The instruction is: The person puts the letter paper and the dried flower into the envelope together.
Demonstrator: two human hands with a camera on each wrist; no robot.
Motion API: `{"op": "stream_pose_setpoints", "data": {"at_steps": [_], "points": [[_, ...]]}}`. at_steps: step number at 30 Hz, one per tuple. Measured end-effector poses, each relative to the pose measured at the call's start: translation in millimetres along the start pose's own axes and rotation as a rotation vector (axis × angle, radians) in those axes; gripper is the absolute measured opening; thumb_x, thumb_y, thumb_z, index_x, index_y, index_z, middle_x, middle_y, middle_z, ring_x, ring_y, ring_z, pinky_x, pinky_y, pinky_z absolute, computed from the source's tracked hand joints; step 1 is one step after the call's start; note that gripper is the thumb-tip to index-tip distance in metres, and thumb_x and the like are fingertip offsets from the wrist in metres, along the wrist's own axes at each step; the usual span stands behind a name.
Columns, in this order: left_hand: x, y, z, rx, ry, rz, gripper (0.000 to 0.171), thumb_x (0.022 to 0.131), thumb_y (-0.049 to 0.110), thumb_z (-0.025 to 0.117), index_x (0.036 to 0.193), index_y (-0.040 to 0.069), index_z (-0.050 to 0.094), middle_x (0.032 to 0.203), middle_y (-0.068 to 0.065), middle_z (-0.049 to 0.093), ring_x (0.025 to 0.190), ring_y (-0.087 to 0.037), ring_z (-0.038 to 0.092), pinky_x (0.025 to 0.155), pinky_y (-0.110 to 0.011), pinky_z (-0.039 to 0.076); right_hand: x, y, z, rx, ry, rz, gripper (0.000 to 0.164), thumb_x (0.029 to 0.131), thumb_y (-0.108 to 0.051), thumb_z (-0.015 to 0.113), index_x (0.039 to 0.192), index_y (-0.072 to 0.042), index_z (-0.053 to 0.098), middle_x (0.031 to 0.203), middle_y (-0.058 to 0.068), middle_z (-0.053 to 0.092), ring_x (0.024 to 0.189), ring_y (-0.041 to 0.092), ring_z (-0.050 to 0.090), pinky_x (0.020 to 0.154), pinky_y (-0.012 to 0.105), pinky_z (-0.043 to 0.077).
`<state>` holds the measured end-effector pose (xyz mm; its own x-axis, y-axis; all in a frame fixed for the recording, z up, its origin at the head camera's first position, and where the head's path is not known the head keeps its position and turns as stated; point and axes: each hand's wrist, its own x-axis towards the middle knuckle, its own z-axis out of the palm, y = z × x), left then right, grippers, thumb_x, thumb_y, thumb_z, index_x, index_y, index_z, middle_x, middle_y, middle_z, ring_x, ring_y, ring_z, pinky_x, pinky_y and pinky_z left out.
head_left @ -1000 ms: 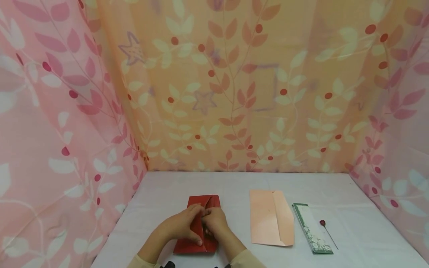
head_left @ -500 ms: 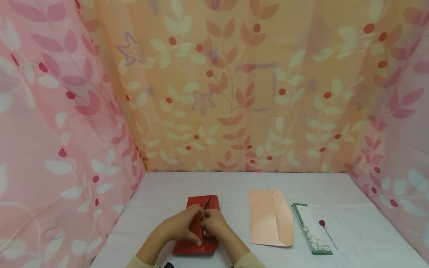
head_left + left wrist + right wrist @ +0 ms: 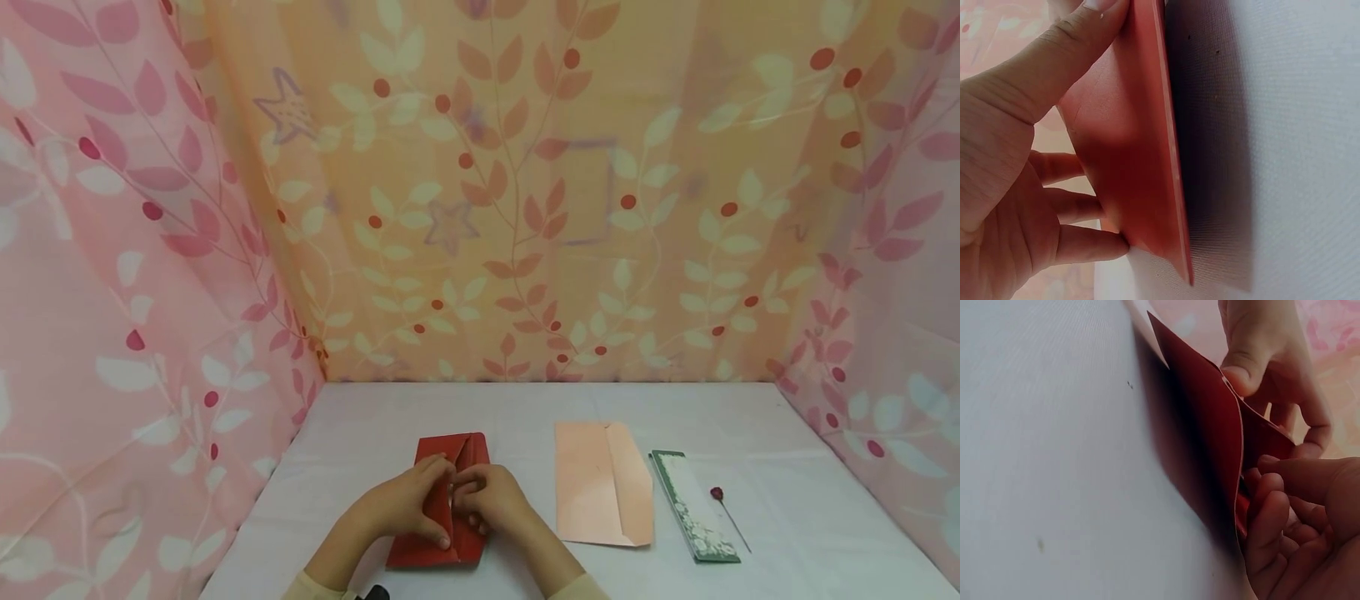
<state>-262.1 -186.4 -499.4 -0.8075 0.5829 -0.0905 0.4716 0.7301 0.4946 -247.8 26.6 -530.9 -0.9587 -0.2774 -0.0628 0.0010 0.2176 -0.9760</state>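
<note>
A red paper envelope [image 3: 422,555] is on the white table, its long opening spread apart near the middle. My left hand [image 3: 401,506] holds it from the left, thumb at the near side and fingers at the far side; the left wrist view shows the thumb and fingers gripping the red paper [image 3: 1129,131]. At the opening is my right hand [image 3: 497,502], fingers curled. In the right wrist view these curled fingers [image 3: 1272,515] sit right at the mouth of the envelope [image 3: 1210,412], beside a shiny red bit of it. I cannot tell whether they pinch anything.
To the right lies a peach envelope [image 3: 588,492]. Beyond it are a narrow card with a green border and white flowers [image 3: 693,508] and a small dark red rose on a thin stem [image 3: 717,493]. Patterned curtains [image 3: 517,192] enclose the table's back and sides.
My right hand has shifted slightly right, its fingers drawn a little back from the envelope's opening. My left hand stays in place on the red envelope.
</note>
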Motion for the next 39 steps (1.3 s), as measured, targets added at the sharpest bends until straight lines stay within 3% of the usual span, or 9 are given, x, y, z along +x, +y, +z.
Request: {"op": "stream_pose_setpoints", "data": {"at_steps": [7, 14, 21, 28, 39], "points": [[0.0, 2.4, -0.1, -0.017, -0.002, -0.005, 0.082, 0.062, 0.065, 0.089, 0.127, 0.033, 0.051, 0.157, -0.011, 0.042, 0.134, -0.031, 0.051, 0.102, -0.058, 0.050, -3.1, 3.6, -10.0, 0.009, 0.028, -0.022, 0.033, 0.080, 0.003, 0.070, 0.113, -0.002, 0.070, 0.082, 0.004, 0.073, 0.052, 0.012, 0.056, 0.043, 0.023, 0.045], [-1.0, 2.7, 2.1, -0.007, 0.004, 0.008, 0.083, 0.062, 0.065, 0.090, 0.128, 0.031, 0.052, 0.159, -0.015, 0.041, 0.140, -0.037, 0.047, 0.101, -0.057, 0.051, -5.9, 2.5, -15.3, 0.011, 0.037, -0.073, 0.032, 0.079, 0.005, 0.069, 0.111, 0.004, 0.070, 0.084, 0.006, 0.073, 0.063, 0.012, 0.060, 0.054, 0.025, 0.049], [-0.3, 3.9, 1.8, 0.015, -0.003, -0.025, 0.087, 0.062, 0.067, 0.088, 0.133, 0.035, 0.053, 0.161, -0.015, 0.037, 0.142, -0.038, 0.046, 0.100, -0.061, 0.050, -11.8, -2.4, -21.4, -0.116, 0.070, -0.128, 0.028, 0.080, -0.003, 0.077, 0.108, -0.001, 0.073, 0.084, 0.002, 0.072, 0.075, 0.012, 0.064, 0.061, 0.025, 0.053], [-0.5, 11.2, 2.0, 0.042, -0.002, -0.014, 0.085, 0.064, 0.063, 0.090, 0.135, 0.032, 0.054, 0.161, -0.013, 0.038, 0.139, -0.037, 0.048, 0.096, -0.058, 0.053, -21.9, -6.8, -35.0, -0.227, 0.067, -0.160, 0.029, 0.083, -0.008, 0.080, 0.111, -0.002, 0.073, 0.088, -0.001, 0.072, 0.070, 0.013, 0.063, 0.058, 0.026, 0.054], [-0.2, 10.7, 5.6, 0.047, -0.017, -0.052, 0.085, 0.063, 0.062, 0.091, 0.136, 0.037, 0.054, 0.162, -0.011, 0.036, 0.151, -0.042, 0.031, 0.097, -0.063, 0.051, -40.8, -18.3, -52.8, -0.286, 0.112, -0.154, 0.027, 0.084, -0.014, 0.082, 0.108, -0.005, 0.074, 0.087, -0.004, 0.074, 0.066, 0.013, 0.061, 0.057, 0.025, 0.051]]}}
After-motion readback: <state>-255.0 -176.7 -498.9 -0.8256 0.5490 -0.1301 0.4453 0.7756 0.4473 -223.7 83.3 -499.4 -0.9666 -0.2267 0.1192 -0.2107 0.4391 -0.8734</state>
